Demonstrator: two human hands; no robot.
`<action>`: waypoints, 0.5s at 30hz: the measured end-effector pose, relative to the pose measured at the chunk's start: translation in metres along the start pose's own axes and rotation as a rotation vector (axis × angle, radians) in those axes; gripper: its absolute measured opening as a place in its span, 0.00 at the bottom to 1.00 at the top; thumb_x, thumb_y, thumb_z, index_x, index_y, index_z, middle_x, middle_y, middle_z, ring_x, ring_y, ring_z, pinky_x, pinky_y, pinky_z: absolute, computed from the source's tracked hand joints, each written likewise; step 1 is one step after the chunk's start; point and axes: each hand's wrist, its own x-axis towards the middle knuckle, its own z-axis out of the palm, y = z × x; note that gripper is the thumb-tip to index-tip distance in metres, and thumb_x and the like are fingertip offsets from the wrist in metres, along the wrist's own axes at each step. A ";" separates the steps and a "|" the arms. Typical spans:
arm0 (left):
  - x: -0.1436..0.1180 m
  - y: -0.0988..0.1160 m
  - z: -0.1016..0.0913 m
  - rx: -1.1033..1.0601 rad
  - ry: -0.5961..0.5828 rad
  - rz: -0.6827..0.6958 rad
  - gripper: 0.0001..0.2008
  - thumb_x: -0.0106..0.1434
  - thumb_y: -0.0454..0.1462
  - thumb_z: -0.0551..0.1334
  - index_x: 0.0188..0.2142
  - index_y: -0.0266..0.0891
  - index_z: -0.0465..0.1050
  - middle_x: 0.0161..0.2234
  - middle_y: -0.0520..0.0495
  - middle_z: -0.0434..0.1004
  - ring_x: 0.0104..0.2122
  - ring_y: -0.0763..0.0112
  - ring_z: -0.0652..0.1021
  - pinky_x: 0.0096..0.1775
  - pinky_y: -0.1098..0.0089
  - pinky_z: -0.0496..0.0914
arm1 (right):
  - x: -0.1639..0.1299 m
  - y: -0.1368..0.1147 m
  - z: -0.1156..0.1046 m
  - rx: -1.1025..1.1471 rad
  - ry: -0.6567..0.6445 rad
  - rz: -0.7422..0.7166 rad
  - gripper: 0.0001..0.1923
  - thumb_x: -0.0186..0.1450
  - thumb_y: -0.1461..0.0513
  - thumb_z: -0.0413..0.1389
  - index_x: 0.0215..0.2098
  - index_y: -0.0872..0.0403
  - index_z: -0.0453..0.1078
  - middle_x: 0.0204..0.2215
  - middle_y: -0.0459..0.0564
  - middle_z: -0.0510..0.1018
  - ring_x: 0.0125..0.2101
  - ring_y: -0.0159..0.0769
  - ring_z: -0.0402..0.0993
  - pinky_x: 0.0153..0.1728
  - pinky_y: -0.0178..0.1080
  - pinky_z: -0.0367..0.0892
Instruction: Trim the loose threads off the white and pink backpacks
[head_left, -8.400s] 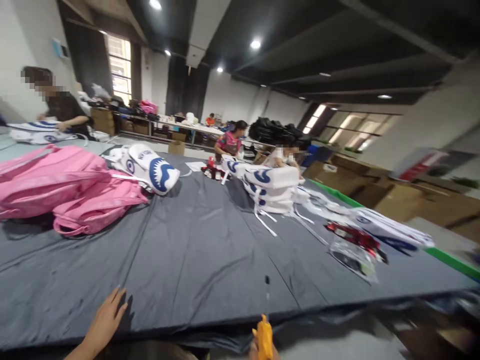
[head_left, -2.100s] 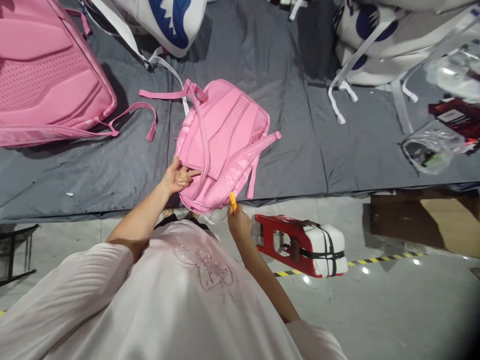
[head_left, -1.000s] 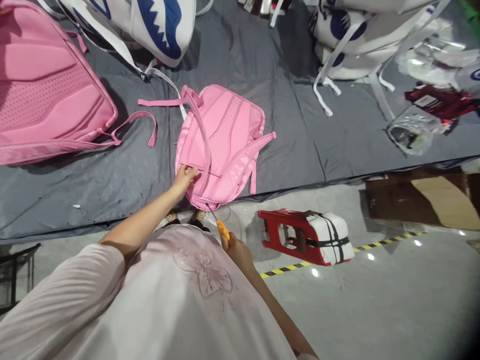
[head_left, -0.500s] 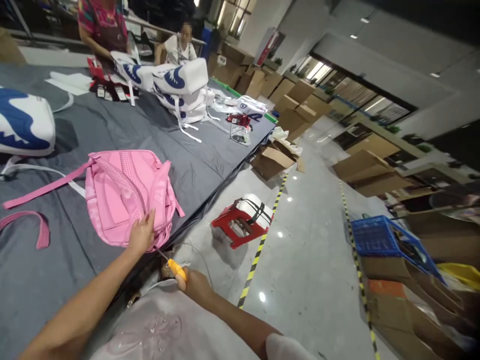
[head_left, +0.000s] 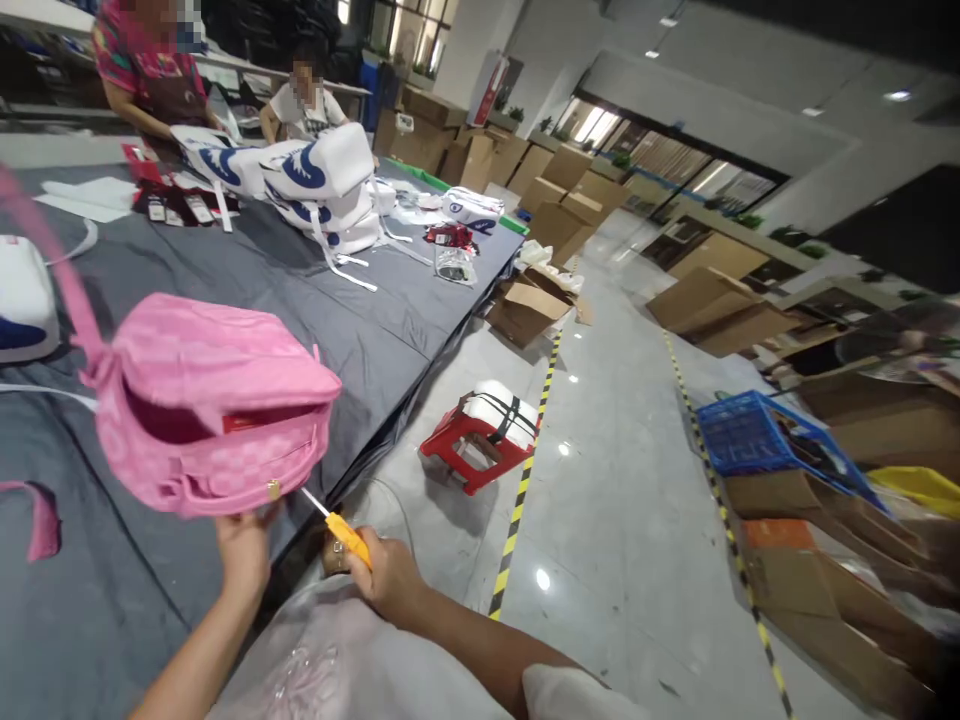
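At 10 o'clock from the pink backpack [head_left: 225, 365], a white and blue bag [head_left: 24, 295] is cut off by the view's left edge; a loose pink strap end [head_left: 45, 522] lies at 8 o'clock. White papers [head_left: 86, 195] lie at 11 o'clock, with a co-worker [head_left: 157, 85] just beyond. The backpack is tilted above the near edge of the gray-covered table [head_left: 352, 330], its mouth gaping and a red patch [head_left: 251, 422] visible inside. At its 6 o'clock, the left hand [head_left: 244, 550] touches the lower edge; its fingers are partly hidden, so I cannot tell whether they close on the fabric. White and blue bags [head_left: 326, 185] are stacked at 1 o'clock. Between 4 and 5 o'clock, the right hand [head_left: 394, 580] has its fingers wrapped around the yellow-handled tool [head_left: 349, 540]; the thin shaft points toward the backpack's lower right corner, contact unclear. Farther right, a red stool [head_left: 476, 445] with a white pad stands at 3 o'clock, and beyond it a blue crate [head_left: 750, 430].
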 end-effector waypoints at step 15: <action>0.043 -0.051 -0.039 0.670 -0.288 -0.011 0.25 0.69 0.36 0.56 0.65 0.41 0.64 0.65 0.38 0.65 0.66 0.51 0.64 0.64 0.50 0.58 | 0.000 0.058 -0.001 0.153 -0.054 -0.029 0.28 0.70 0.47 0.32 0.42 0.55 0.65 0.27 0.54 0.76 0.27 0.43 0.73 0.29 0.41 0.61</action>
